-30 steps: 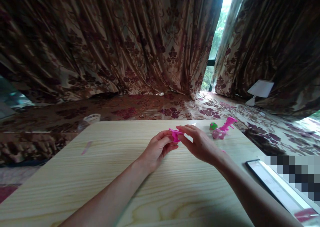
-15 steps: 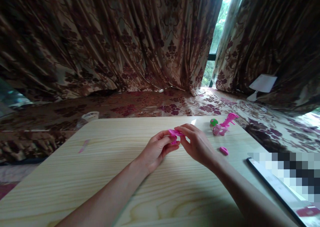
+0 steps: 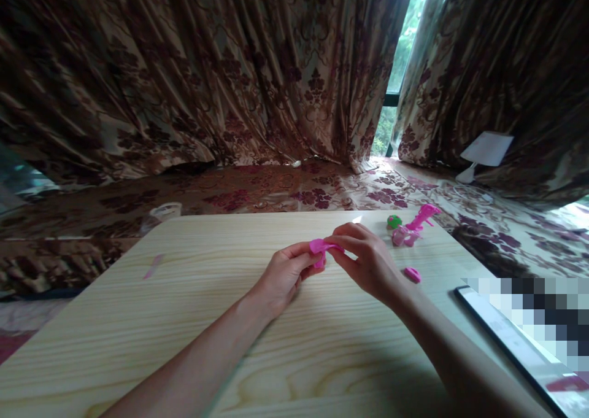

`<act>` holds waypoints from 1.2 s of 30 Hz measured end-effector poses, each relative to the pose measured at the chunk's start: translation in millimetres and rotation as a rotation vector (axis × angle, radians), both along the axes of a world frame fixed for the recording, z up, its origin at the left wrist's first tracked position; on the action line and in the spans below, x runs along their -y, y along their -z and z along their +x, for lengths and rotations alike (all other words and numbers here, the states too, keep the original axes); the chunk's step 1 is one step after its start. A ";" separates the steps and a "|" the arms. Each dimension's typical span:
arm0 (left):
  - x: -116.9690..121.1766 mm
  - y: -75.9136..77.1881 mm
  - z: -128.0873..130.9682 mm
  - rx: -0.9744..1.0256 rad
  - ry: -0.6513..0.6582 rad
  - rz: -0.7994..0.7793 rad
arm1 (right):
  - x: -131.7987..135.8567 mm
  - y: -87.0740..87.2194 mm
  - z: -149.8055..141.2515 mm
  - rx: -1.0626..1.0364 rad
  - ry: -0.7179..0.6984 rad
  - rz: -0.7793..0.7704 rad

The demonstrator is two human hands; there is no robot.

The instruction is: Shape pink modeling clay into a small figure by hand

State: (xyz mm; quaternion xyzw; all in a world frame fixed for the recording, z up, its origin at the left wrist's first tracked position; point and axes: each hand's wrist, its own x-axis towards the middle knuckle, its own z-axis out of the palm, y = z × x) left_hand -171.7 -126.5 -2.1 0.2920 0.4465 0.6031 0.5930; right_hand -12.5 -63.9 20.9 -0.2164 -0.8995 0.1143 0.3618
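brown patterned curtains (image 3: 253,68) fill the background, well beyond both hands. floral-covered ledge (image 3: 317,197) runs below them, past the far edge of the counter. counter (image 3: 151,307) is pale wood-grain, sits under both hands and forearms. narrow window (image 3: 407,43) shows through a gap in the curtains, beyond the right hand and a bit to its right.

tablet (image 3: 510,338) lies right of the right forearm, partly hidden by pixel blocks. white lamp (image 3: 488,148) stands on the ledge, far off to the right of the right hand.

left hand (image 3: 286,277): thumb and fingers closed up, gripping the pink piece (image 3: 317,246). right hand (image 3: 368,258): thumb and fingertips nearly together, pinching the right end of the same pink stuff. piece is held between the two hands, above the counter. one part or two joined, can't tell.

pale container (image 3: 166,211) is well left of the left hand, by the far left corner of the counter. bright pink part (image 3: 426,218) leans up, beyond and right of the right hand. pale pink part (image 3: 405,236) at its base, looks touching. green ball (image 3: 394,222) just beside that. pink oval (image 3: 413,275) just right of the right wrist. pinkish strip (image 3: 153,266) flat, well left of the left hand.
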 end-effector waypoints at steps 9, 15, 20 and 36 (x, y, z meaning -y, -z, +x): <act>1.2 0.4 2.9 0.072 0.028 -0.002 | -1.2 8.1 0.5 -0.068 0.053 0.065; 1.7 0.4 4.2 0.038 -0.012 -0.038 | -0.6 9.2 1.0 -0.013 0.028 0.051; -0.6 2.6 0.9 0.051 -0.033 -0.052 | -1.2 10.2 3.8 0.006 0.025 0.056; -4.0 7.3 3.1 0.028 -0.149 -0.014 | 0.0 24.4 -6.0 -0.095 0.006 -0.680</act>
